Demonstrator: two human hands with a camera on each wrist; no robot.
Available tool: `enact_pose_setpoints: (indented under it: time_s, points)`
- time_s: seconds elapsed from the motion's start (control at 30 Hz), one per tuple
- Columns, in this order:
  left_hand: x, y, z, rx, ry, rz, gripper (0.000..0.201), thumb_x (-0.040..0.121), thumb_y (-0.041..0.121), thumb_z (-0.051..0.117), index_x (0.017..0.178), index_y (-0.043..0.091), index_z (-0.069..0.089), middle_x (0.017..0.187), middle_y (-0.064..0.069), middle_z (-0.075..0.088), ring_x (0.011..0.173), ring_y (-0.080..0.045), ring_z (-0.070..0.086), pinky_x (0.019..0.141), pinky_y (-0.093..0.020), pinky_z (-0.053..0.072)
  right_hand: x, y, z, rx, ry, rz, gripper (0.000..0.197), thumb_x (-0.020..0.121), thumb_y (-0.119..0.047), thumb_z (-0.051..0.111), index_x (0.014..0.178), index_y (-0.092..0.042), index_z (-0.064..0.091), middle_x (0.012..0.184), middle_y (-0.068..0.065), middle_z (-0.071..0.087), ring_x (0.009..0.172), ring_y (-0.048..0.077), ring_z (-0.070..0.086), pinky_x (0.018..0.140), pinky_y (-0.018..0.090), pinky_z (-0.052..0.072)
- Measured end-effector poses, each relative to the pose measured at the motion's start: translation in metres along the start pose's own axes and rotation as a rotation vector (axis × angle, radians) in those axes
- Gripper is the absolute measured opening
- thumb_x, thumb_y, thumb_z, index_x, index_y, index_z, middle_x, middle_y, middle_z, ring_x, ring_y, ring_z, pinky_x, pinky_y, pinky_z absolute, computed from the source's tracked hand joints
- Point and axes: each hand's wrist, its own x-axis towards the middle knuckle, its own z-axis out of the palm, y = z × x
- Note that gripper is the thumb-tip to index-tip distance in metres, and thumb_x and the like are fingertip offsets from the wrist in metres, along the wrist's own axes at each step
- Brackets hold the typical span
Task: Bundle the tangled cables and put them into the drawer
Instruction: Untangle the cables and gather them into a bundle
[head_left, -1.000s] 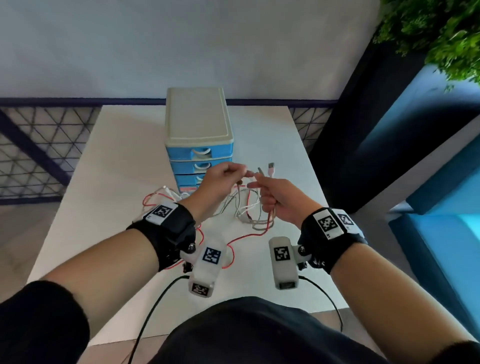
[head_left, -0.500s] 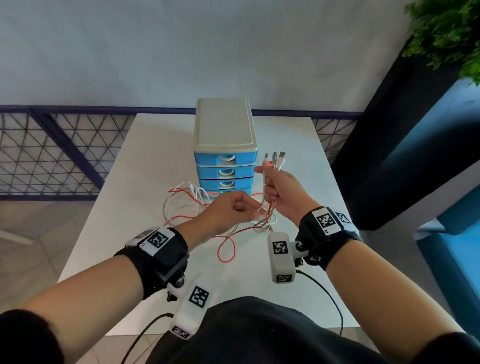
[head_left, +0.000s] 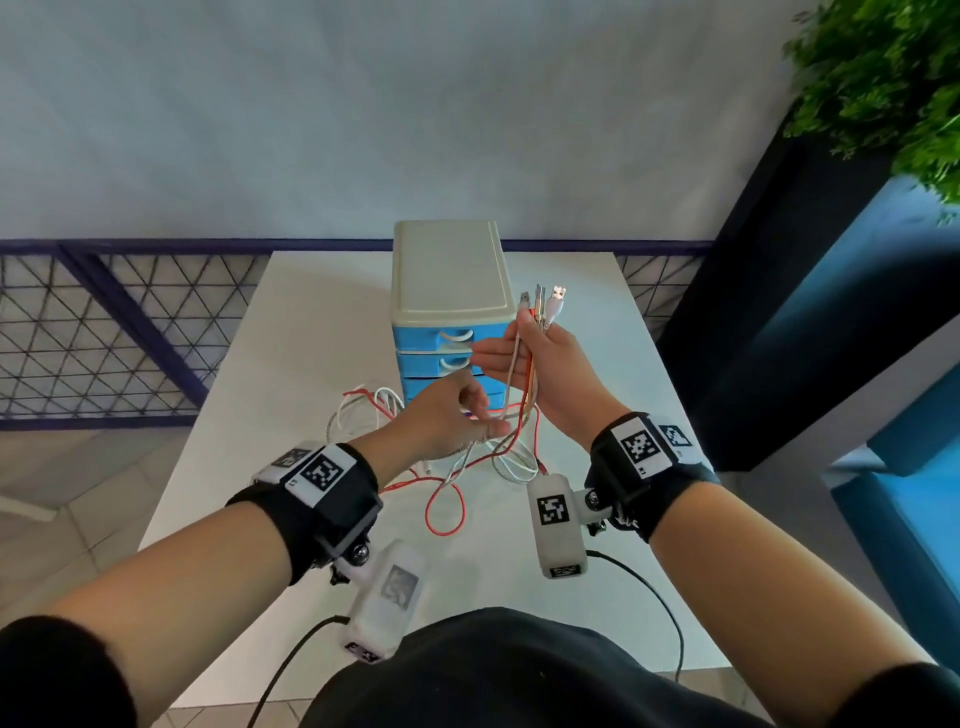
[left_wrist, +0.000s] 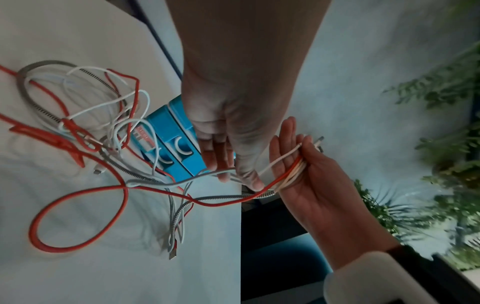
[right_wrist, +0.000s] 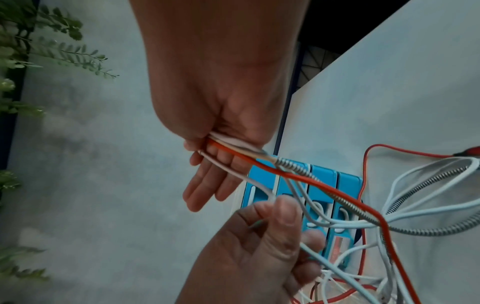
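Note:
My right hand (head_left: 519, 356) is raised in front of the drawer unit (head_left: 447, 270), a cream-topped box with blue drawers that look closed. Its thumb clamps several cable ends against the palm, fingers stretched left, and the plugs (head_left: 543, 301) stick up above it. The red, white and braided grey cables (head_left: 444, 499) trail down into a tangle on the table. Just below, my left hand (head_left: 480, 418) pinches a white cable. In the wrist views the left hand (right_wrist: 275, 224) holds that strand between thumb and fingers, under the right hand (left_wrist: 298, 164).
The white table (head_left: 311, 322) is small; its right edge lies close beside my right arm. More cable loops (left_wrist: 78, 115) lie left of the drawer unit (left_wrist: 176, 156). A mesh railing (head_left: 104, 332) runs behind, and a green plant (head_left: 883, 78) hangs at top right.
My right hand has lifted the plug ends higher and stretched its fingers out. My left hand left the plugs, dropped lower along the cables and now pinches a white strand.

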Motion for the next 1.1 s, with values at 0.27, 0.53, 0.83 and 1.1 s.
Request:
enact_pose_setpoints:
  time_s: [0.27, 0.53, 0.83, 1.1]
  points:
    - [-0.01, 0.027, 0.002, 0.034, -0.203, 0.27, 0.023, 0.098, 0.036, 0.042, 0.101, 0.019, 0.056, 0.088, 0.018, 0.056, 0.08, 0.004, 0.053, 0.074, -0.005, 0.04, 0.005, 0.002, 0.016, 0.048, 0.016, 0.006, 0.031, 0.103, -0.03, 0.039, 0.086, -0.007, 0.048, 0.072, 0.014, 0.073, 0.068, 0.026, 0.073, 0.066, 0.031, 0.06]
    - [-0.006, 0.013, 0.011, -0.235, -0.199, 0.26, 0.036, 0.101, 0.033, 0.033, 0.074, 0.015, 0.048, 0.059, 0.001, 0.048, 0.054, -0.012, 0.047, 0.061, -0.032, 0.046, 0.013, 0.004, 0.019, 0.005, -0.02, 0.009, 0.029, 0.103, -0.033, 0.039, 0.085, -0.011, 0.045, 0.056, 0.007, 0.063, 0.054, 0.023, 0.067, 0.067, 0.034, 0.059]
    - [-0.016, 0.0, 0.001, -0.493, -0.343, 0.096, 0.055, 0.096, 0.054, 0.029, 0.068, 0.011, 0.05, 0.058, 0.002, 0.043, 0.057, -0.014, 0.043, 0.066, -0.027, 0.042, 0.013, 0.027, 0.025, 0.23, 0.119, 0.09, 0.032, 0.102, -0.035, 0.042, 0.077, -0.015, 0.045, 0.047, -0.005, 0.032, 0.037, 0.008, 0.033, 0.035, 0.018, 0.035]
    - [-0.029, 0.005, 0.0, -0.455, -0.292, 0.087, 0.046, 0.102, 0.041, 0.026, 0.067, 0.016, 0.043, 0.056, 0.003, 0.033, 0.044, -0.006, 0.027, 0.045, -0.017, 0.024, 0.011, 0.024, 0.032, 0.161, 0.064, 0.072, 0.031, 0.102, -0.038, 0.041, 0.079, -0.017, 0.044, 0.052, -0.005, 0.03, 0.039, 0.007, 0.031, 0.035, 0.018, 0.033]
